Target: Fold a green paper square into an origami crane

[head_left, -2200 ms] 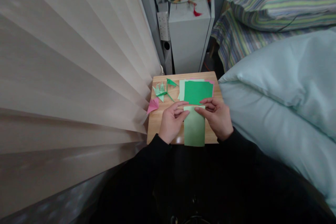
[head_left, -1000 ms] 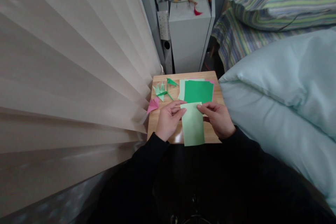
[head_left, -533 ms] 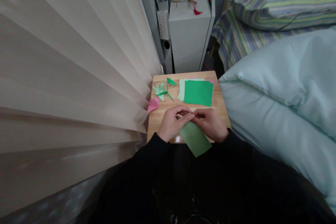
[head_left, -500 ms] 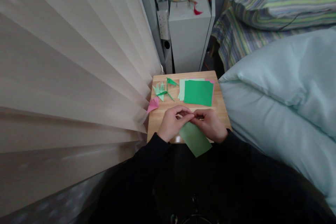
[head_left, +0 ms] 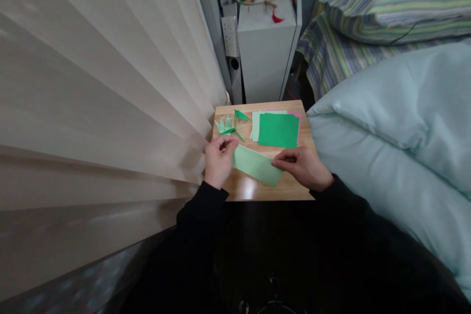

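A light green folded paper strip [head_left: 256,165] lies crosswise above the small wooden table [head_left: 257,191]. My left hand [head_left: 218,161] pinches its left end, fingers closed. The strip's right end is pinched by my right hand [head_left: 302,168]. Behind them a stack of square sheets [head_left: 277,130], dark green on top with pale green and pink under it, rests on the table. Folded green paper figures [head_left: 231,124] lie at the table's back left.
A pleated beige curtain [head_left: 95,98] fills the left side and touches the table edge. A white cabinet [head_left: 265,41] stands behind the table. A pale blue duvet [head_left: 397,122] and a striped pillow [head_left: 393,0] lie to the right. My dark lap is below.
The strip was turned from pointing toward me to lying sideways. My left hand moved left to one end, my right hand stayed at the other end.
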{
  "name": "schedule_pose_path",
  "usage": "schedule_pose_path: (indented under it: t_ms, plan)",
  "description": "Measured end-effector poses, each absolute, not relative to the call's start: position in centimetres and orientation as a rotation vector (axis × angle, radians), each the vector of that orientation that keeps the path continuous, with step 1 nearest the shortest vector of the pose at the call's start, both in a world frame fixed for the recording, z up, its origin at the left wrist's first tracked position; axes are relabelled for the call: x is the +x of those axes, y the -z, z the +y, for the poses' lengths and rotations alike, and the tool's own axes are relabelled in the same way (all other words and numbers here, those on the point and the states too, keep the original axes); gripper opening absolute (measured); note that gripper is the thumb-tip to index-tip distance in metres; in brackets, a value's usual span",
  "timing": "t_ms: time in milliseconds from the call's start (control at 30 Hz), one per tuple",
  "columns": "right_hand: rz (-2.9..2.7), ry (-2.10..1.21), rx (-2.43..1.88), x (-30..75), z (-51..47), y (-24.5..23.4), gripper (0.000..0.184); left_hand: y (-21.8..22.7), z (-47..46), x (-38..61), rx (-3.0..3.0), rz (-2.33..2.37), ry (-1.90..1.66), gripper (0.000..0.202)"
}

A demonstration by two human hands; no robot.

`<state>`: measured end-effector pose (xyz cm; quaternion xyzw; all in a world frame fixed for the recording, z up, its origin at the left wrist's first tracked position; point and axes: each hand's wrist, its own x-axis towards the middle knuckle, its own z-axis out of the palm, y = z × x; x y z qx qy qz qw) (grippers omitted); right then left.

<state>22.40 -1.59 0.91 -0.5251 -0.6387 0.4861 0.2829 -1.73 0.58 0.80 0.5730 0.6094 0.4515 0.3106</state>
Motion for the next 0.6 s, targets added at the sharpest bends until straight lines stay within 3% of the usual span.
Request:
schedule_pose_path:
  t_ms: [100, 200, 267, 333, 600]
  plan:
    - [-1.97, -1.006, -1.515, 23.0, -1.4, -0.9, 0.019, -1.2, 0.1, -1.7, 1.954, 1.581, -1.104, 0.011]
    - [-2.188, -0.856, -1.466, 22.5, -1.7, -0.8, 0.018, -1.2, -1.1, -0.2, 2.303, 1.294, -0.84, 0.025]
    - [-2.194, -0.862, -1.402, 22.0, -1.9, -0.8, 0.018, -0.8, -1.9, 0.8, 2.32, 1.17, -0.65, 0.015]
    - [-2.111, -0.855, -1.382, 21.9, -1.9, -1.1, 0.018, -0.3, -2.3, 1.5, 2.189, 1.226, -0.6, 0.018]
    - [-1.389, -0.874, -1.407, 22.5, -1.4, -2.4, 0.037, -0.7, -1.7, 1.9, 1.238, 1.239, -1.034, 0.021]
